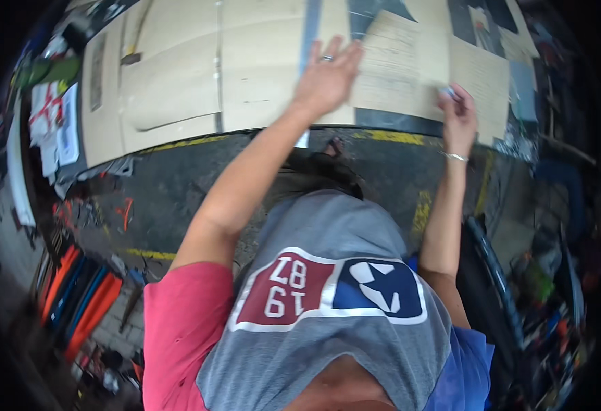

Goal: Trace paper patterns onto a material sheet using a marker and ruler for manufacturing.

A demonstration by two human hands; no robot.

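My left hand (328,77) lies flat with its fingers apart near the left edge of a tan card sheet (391,65), which bears faint handwritten lines. A ring shows on one of its fingers. Beyond the sheet's right side, my right hand (459,115) is closed, pinching a small whitish thing (449,91) whose kind is too blurred to tell. Under and beside that hand lies a second written card sheet (489,82). Both sheets rest on a work table (170,75) covered with pale cardboard. Dark material (399,120) shows beneath the first sheet's near edge.
A hammer (131,49) lies at the table's far left. Beside the left end are white sheets with red marks (43,113). Orange and dark folded material (84,294) stands at lower left. A long dark roll (495,274) lies at right. Yellow lines (396,137) mark the floor.
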